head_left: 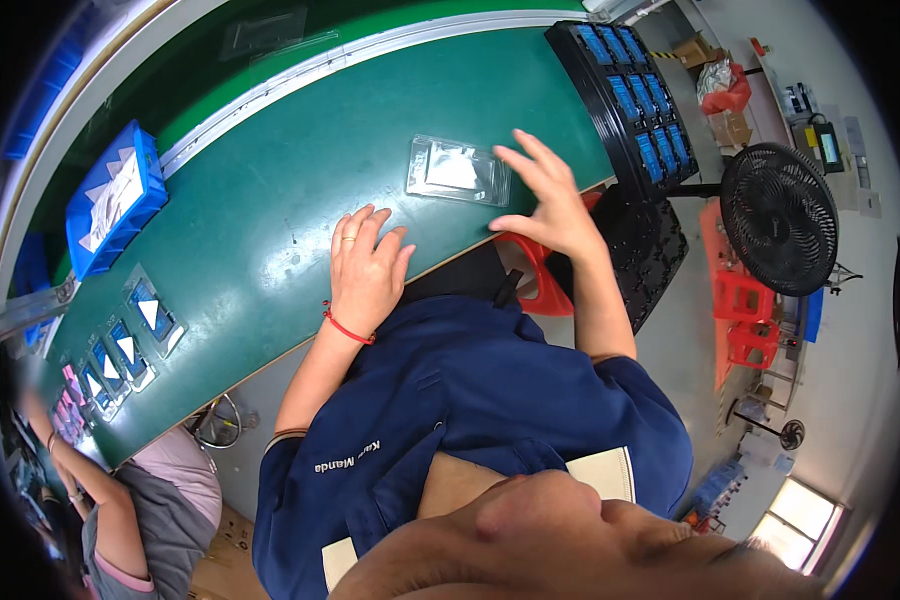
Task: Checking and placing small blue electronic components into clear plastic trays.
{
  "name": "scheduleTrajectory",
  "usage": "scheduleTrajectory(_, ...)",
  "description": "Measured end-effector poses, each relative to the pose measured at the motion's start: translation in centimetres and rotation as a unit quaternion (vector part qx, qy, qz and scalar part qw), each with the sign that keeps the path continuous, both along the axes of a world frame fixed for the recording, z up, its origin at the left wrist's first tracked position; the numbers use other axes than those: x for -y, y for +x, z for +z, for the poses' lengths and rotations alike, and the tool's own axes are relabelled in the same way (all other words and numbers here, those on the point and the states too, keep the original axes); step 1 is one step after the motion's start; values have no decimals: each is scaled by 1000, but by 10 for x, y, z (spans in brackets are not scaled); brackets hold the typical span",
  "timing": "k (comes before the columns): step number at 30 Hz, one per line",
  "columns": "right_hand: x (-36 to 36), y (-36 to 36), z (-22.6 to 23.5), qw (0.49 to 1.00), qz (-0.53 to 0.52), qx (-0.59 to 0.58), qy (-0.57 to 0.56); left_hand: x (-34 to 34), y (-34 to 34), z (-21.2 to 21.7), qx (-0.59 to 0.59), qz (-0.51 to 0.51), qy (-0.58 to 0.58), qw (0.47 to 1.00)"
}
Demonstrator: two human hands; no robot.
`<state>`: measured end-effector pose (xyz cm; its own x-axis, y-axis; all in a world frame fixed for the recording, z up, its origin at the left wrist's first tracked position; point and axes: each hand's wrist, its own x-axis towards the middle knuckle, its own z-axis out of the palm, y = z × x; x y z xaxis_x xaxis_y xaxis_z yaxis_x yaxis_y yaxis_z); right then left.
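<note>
My left hand [366, 265] lies flat, palm down, on the green table [260, 230], holding nothing; a red string circles its wrist. My right hand [547, 195] hovers with fingers spread just right of a clear plastic blister pack [457, 170] that lies on the table, close to it, holding nothing. The pack holds a pale insert.
A black tray [595, 95] of blue parts stands at the table's right end. A blue bin [115, 200] with white pieces sits at the left. Several clear packs with blue parts [130, 335] lie along the left, near another person [130, 510]. A black fan [778, 215] stands at right.
</note>
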<state>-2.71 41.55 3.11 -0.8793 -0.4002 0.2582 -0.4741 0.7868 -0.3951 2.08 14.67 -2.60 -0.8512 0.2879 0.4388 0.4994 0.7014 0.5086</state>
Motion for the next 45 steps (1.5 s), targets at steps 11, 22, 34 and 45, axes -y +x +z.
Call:
scheduleTrajectory(11,37,-26,-29,668,52,417,-614,-11,-11,-4,235,27,479,845)
scheduleTrajectory(22,66,-14,-46,857,48,275,-433,-5,-42,-5,368,-68,693,616)
scheduleTrajectory(34,79,-13,-55,947,-218,-49,-230,16,-74,-4,417,-25,568,709)
scheduleTrajectory(45,84,17,-66,993,-94,-43,-54,86,-206,-4,-120,58,-244,961)
